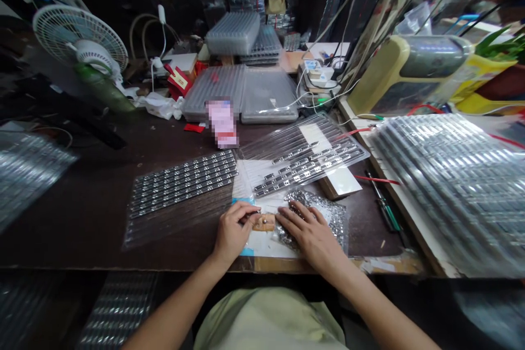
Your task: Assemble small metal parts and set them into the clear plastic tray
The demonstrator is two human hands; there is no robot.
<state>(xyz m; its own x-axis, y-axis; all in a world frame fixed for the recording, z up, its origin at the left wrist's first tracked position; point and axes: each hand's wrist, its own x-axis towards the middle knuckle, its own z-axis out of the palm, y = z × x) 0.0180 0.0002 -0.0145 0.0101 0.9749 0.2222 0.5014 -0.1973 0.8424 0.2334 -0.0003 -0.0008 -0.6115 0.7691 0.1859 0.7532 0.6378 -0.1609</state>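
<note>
My left hand (237,225) is closed in a pinch at the left end of a small tan block (264,222). What lies between its thumb and finger is too small to make out. A little metal piece sits on the block. To the right, my right hand (308,227) rests with fingers spread over a clear bag (334,219) of small shiny metal parts. Ahead is a clear grooved tray (283,139) partly filled with rows of small metal parts. Another clear tray (180,224), further left, carries tightly packed rows of dark metal parts (184,180).
A white-topped block (342,185) props the front tray. A green-handled screwdriver (388,213) lies at right, near stacked trays (455,191). Behind stand more trays (268,93), a phone-like pink item (221,123) and a fan (82,41). The table's front edge (197,268) runs below my wrists.
</note>
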